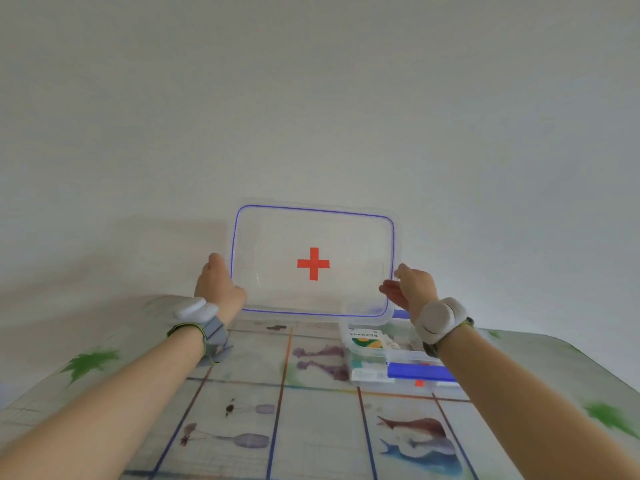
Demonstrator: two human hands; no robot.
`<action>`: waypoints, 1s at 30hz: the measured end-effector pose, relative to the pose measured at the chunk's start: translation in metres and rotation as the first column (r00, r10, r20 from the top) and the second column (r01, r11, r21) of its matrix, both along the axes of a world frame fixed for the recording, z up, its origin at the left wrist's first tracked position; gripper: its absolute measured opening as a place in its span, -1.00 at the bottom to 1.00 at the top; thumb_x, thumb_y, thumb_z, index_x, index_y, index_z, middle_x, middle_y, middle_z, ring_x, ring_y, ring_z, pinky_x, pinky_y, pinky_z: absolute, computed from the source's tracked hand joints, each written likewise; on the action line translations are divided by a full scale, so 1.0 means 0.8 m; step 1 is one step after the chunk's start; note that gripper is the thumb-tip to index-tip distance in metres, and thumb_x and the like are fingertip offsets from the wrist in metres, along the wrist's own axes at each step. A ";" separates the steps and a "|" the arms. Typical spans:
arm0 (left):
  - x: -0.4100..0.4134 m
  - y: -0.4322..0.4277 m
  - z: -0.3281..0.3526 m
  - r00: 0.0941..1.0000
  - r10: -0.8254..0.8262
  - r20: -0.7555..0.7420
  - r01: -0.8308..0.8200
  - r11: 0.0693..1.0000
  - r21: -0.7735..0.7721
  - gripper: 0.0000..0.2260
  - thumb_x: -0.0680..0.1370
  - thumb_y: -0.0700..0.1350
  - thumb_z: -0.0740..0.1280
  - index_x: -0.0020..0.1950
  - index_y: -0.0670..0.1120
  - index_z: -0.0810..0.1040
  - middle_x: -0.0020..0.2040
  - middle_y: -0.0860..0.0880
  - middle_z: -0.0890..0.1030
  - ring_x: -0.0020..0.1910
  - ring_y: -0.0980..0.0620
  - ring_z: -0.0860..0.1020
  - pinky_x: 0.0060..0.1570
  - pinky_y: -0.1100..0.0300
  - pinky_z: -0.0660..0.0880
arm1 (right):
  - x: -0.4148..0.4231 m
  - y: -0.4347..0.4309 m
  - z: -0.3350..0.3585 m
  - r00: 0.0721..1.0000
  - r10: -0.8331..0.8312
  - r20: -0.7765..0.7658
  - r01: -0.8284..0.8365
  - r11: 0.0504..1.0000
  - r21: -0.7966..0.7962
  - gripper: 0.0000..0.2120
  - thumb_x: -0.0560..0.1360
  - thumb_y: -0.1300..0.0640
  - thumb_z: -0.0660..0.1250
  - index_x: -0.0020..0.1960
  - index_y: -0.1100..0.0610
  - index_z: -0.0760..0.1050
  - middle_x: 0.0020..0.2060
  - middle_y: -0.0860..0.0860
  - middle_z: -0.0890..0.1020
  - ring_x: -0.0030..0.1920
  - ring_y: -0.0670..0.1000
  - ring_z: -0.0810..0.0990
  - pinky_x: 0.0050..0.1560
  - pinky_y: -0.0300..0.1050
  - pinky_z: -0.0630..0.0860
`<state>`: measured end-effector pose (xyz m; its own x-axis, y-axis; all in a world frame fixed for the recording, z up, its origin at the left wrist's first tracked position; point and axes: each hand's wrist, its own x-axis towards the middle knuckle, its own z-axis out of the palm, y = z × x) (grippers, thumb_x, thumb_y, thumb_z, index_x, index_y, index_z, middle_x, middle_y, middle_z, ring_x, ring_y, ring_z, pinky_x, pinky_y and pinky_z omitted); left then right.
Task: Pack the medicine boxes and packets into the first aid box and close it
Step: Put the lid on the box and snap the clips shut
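Observation:
I hold the clear lid (277,237) of the first aid box upright in the air above the far side of the table; it has a blue seal line and a red cross (313,264). My left hand (218,285) grips its lower left edge. My right hand (412,292) pinches its lower right edge, with the thumb on the front. Below the lid, to the right, stands the clear box base (367,375) with a blue latch (420,371). A white medicine box with green and yellow print (363,339) lies inside; the other contents are partly hidden by my right wrist.
The table (311,427) wears a printed cloth with coloured grid lines, green leaves and animal pictures. A plain white wall rises right behind it. Both of my wrists carry white devices on straps. The table's right corner curves away near the box.

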<state>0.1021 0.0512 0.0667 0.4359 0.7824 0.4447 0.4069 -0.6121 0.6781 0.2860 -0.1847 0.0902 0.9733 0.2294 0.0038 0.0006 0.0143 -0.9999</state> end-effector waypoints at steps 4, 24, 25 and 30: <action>0.026 -0.022 0.006 0.981 -0.103 0.163 0.106 0.994 -0.009 -0.75 0.42 -0.40 0.23 0.06 -0.22 0.32 -0.02 -0.21 0.42 -0.11 -0.18 0.43 -0.25 0.14 0.31 | 0.017 -0.033 0.006 0.990 0.017 -0.137 0.020 0.965 0.263 -0.63 0.62 -0.04 0.01 0.08 0.24 0.41 -0.18 0.18 0.61 -0.08 0.15 0.63 -0.05 -0.08 0.55; 0.135 -0.095 -0.019 0.686 -0.148 0.713 0.720 0.282 -0.634 -0.81 0.59 -0.04 0.23 -0.04 -0.13 0.55 -0.11 -0.06 0.53 -0.06 0.04 0.52 0.08 0.23 0.43 | 0.107 -0.156 -0.057 0.935 0.310 -0.174 -0.124 0.743 0.658 -0.69 0.40 0.00 0.14 0.05 0.15 0.41 0.10 0.06 0.52 0.26 0.10 0.44 0.31 0.16 0.30; 0.139 -0.099 -0.022 0.682 -0.163 0.713 0.724 0.283 -0.629 -0.81 0.59 -0.17 0.21 -0.15 -0.12 0.58 -0.18 -0.06 0.54 -0.17 0.06 0.54 -0.08 0.25 0.47 | 0.114 -0.156 -0.061 0.926 0.312 -0.213 -0.107 0.757 0.644 -0.76 0.38 0.09 0.13 0.00 0.17 0.37 0.05 0.10 0.50 0.20 0.13 0.46 0.27 0.13 0.33; 0.161 -0.106 -0.050 0.746 -0.268 0.610 0.661 0.411 -0.628 -0.74 0.44 -0.53 0.09 -0.31 -0.24 0.41 -0.33 -0.15 0.42 -0.29 -0.09 0.43 -0.27 0.15 0.41 | 0.143 -0.153 -0.079 0.944 0.116 -0.307 -0.016 0.950 0.311 -0.92 0.52 0.24 0.14 -0.11 0.25 0.35 -0.21 0.16 0.42 -0.15 0.11 0.43 0.01 0.00 0.37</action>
